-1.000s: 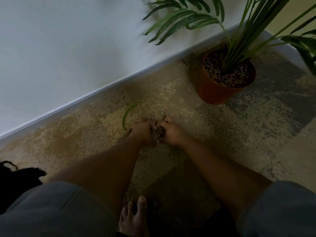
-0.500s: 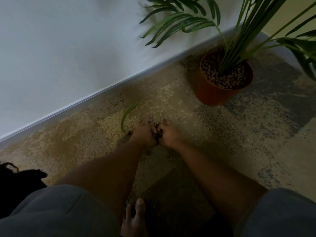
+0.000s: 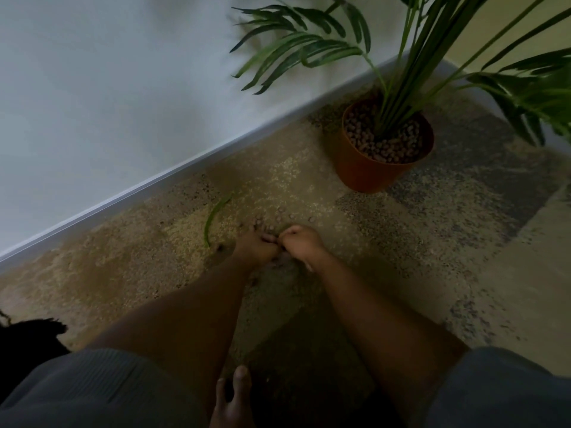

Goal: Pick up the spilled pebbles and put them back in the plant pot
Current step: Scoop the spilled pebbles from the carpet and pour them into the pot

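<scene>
Several small brown pebbles point(image 3: 279, 216) lie scattered on the beige carpet just beyond my hands. My left hand point(image 3: 255, 250) and my right hand point(image 3: 301, 242) are pressed together on the carpet, fingers curled inward around gathered pebbles, which are mostly hidden inside the hands. The orange plant pot point(image 3: 364, 171) stands upright to the far right of my hands, well apart from them. It holds a green palm point(image 3: 401, 72) and a layer of pebbles round the stems.
A white wall and skirting board point(image 3: 154, 180) run diagonally behind the spill. A fallen green leaf point(image 3: 213, 219) lies left of my hands. A black object point(image 3: 27, 335) sits at the left edge. My bare foot point(image 3: 234, 396) is below, between my knees.
My hands have closed tighter together, so the dark pebbles seen between them earlier are now covered. The view has shifted slightly.
</scene>
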`<state>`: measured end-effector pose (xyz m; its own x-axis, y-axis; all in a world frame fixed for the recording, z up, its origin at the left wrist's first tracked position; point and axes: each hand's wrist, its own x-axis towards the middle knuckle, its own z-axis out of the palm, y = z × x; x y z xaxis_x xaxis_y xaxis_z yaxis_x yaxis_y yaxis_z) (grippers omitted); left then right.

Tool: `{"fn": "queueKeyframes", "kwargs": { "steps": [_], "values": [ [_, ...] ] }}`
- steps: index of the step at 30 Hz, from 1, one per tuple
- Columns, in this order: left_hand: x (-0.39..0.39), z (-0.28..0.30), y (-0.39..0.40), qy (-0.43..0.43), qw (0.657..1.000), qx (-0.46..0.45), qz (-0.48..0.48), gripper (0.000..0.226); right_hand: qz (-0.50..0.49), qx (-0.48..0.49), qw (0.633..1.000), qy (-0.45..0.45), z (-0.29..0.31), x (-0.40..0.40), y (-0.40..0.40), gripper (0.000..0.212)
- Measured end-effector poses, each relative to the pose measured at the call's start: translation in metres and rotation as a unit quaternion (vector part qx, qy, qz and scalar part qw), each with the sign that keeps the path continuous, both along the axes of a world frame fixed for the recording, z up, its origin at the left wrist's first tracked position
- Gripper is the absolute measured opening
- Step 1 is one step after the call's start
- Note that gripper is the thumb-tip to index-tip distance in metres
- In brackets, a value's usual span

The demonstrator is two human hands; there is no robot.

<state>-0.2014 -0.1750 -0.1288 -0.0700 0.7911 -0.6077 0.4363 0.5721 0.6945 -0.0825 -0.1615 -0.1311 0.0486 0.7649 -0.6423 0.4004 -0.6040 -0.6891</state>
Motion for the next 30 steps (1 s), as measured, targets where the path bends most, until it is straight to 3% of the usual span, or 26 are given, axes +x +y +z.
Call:
{"fn": "queueKeyframes", "kwargs": {
  "steps": [3, 6, 9, 13, 21, 30],
  "values": [
    [0.014, 0.006, 0.001, -0.196, 0.964, -0.096, 0.153, 0.012, -0.144, -0.088, 0.968, 0.184, 0.006, 0.005, 0.000, 0.018],
    [0.019, 0.010, 0.004, -0.301, 0.923, -0.134, 0.200, 0.021, -0.223, -0.127, 0.914, 0.314, 0.011, 0.012, -0.003, 0.022],
    [0.024, 0.013, 0.006, -0.376, 0.888, -0.144, 0.221, 0.027, -0.253, -0.130, 0.877, 0.387, 0.017, 0.015, -0.004, 0.021],
    [0.044, 0.019, 0.017, -0.415, 0.849, -0.149, 0.291, 0.035, -0.309, -0.104, 0.845, 0.425, 0.023, 0.021, 0.000, 0.023],
    [0.086, 0.045, 0.050, -0.436, 0.809, -0.087, 0.384, 0.032, -0.444, -0.040, 0.736, 0.509, 0.045, 0.050, 0.018, 0.028],
    [0.146, 0.104, 0.092, -0.562, 0.754, -0.029, 0.340, 0.028, -0.495, 0.071, 0.616, 0.609, 0.110, 0.098, 0.044, 0.021]
  ]
}}
